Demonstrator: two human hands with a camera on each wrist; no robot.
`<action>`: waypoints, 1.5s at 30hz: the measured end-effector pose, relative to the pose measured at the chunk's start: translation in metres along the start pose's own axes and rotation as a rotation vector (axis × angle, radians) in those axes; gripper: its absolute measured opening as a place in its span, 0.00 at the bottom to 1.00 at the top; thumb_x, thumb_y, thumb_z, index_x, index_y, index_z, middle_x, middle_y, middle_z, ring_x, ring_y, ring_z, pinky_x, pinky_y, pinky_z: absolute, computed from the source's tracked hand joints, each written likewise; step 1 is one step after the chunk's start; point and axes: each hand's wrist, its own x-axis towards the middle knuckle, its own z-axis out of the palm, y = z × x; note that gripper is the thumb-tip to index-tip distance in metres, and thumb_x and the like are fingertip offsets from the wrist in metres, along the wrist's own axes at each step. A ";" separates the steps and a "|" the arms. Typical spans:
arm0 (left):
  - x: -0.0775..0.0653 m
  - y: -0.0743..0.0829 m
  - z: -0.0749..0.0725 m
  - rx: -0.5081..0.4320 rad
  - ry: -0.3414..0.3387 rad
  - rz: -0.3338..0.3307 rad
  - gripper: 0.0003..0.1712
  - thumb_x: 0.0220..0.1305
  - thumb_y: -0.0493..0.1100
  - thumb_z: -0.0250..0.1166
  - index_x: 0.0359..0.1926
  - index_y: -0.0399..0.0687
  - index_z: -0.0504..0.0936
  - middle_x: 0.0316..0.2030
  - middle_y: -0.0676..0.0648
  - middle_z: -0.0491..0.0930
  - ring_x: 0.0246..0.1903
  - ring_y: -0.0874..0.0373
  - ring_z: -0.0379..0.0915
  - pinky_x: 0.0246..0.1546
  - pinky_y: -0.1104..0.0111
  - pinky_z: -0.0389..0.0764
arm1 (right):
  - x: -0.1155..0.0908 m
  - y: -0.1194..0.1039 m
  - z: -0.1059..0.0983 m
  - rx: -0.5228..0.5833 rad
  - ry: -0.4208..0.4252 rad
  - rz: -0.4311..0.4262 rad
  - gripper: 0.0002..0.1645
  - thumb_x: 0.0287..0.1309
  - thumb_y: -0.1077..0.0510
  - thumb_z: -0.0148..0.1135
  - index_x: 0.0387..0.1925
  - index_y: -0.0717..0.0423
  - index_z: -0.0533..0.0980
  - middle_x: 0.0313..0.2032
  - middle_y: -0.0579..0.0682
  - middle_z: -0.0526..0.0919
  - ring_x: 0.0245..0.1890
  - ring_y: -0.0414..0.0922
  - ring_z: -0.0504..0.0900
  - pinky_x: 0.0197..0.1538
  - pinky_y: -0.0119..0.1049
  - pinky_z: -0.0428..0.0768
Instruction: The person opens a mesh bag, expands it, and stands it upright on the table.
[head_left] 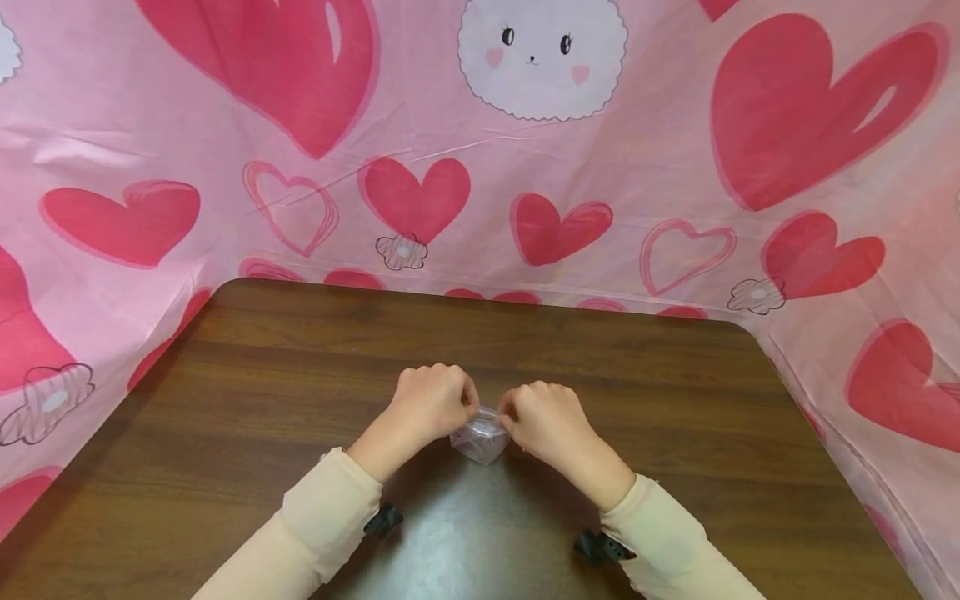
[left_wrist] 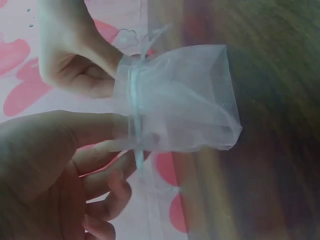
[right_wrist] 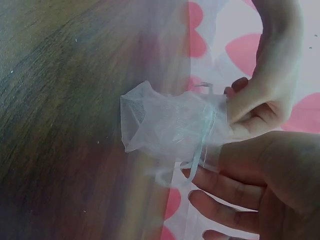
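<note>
A small sheer white organza drawstring pouch (head_left: 480, 442) hangs between my two hands over the middle of the table. My left hand (head_left: 437, 398) pinches one side of its top edge between thumb and fingers. On the opposite side my right hand (head_left: 546, 417) pinches the same edge. The left wrist view shows the pouch (left_wrist: 185, 100) with its mouth spread and its squared bottom pointing down toward the tabletop. A thin pale ribbon (right_wrist: 201, 145) runs round the neck, its loop dangling at the side. Only folds of see-through fabric show within the pouch.
The dark brown wooden table (head_left: 315, 367) stretches out on all sides of the hands. Pink cloth (head_left: 480, 142) with red hearts hangs along its back and sides. A black strap mount (head_left: 600, 547) sits at the right cuff, another (head_left: 384, 521) at the left.
</note>
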 end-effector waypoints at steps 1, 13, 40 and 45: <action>0.000 -0.001 -0.001 0.003 -0.013 0.001 0.10 0.52 0.40 0.68 0.20 0.63 0.86 0.15 0.63 0.74 0.17 0.62 0.68 0.20 0.62 0.69 | 0.000 0.000 0.000 0.000 -0.005 0.004 0.05 0.50 0.54 0.75 0.24 0.44 0.85 0.19 0.39 0.81 0.21 0.42 0.79 0.24 0.42 0.75; -0.003 -0.007 -0.005 -0.043 -0.104 -0.055 0.11 0.55 0.39 0.68 0.25 0.64 0.87 0.21 0.62 0.78 0.22 0.61 0.72 0.27 0.60 0.72 | 0.000 0.002 -0.006 0.016 -0.062 0.037 0.06 0.51 0.54 0.74 0.23 0.40 0.84 0.18 0.35 0.78 0.21 0.39 0.78 0.23 0.40 0.73; -0.002 0.001 0.015 -0.139 0.036 -0.135 0.10 0.63 0.50 0.65 0.40 0.55 0.90 0.20 0.59 0.79 0.20 0.59 0.71 0.21 0.62 0.71 | 0.000 -0.005 0.000 0.105 -0.019 0.298 0.14 0.53 0.49 0.74 0.38 0.52 0.85 0.19 0.40 0.78 0.16 0.41 0.71 0.19 0.38 0.68; -0.001 0.000 0.015 -0.107 0.059 -0.138 0.09 0.61 0.52 0.67 0.37 0.57 0.90 0.19 0.59 0.78 0.19 0.59 0.71 0.20 0.63 0.70 | 0.002 -0.005 0.000 0.112 -0.046 0.286 0.08 0.52 0.53 0.74 0.35 0.49 0.86 0.22 0.39 0.81 0.17 0.41 0.73 0.19 0.37 0.68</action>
